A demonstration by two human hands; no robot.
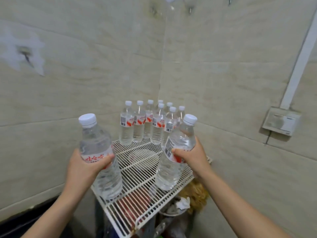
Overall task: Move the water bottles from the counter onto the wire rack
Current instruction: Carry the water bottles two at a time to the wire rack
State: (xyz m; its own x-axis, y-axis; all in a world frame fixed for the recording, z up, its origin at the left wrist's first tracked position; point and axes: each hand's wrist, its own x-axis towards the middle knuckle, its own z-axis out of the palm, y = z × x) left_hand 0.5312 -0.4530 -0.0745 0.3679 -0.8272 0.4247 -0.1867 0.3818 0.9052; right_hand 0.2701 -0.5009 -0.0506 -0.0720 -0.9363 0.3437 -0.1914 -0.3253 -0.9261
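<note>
Both forearms lower frame. Left hand [85, 166] clenched round left bottle [100, 157], right hand [193, 156] round right bottle [175, 156], upright over wire rack [147, 200] for setting beside standing cluster [147, 124] mid-frame.

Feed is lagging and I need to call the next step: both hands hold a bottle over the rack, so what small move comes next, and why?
Probably lower both bottles onto the bare wire rack in front of the standing group. The left hand grips one bottle and the right hand another, both upright over open shelf, with the corner behind already filled.
</note>
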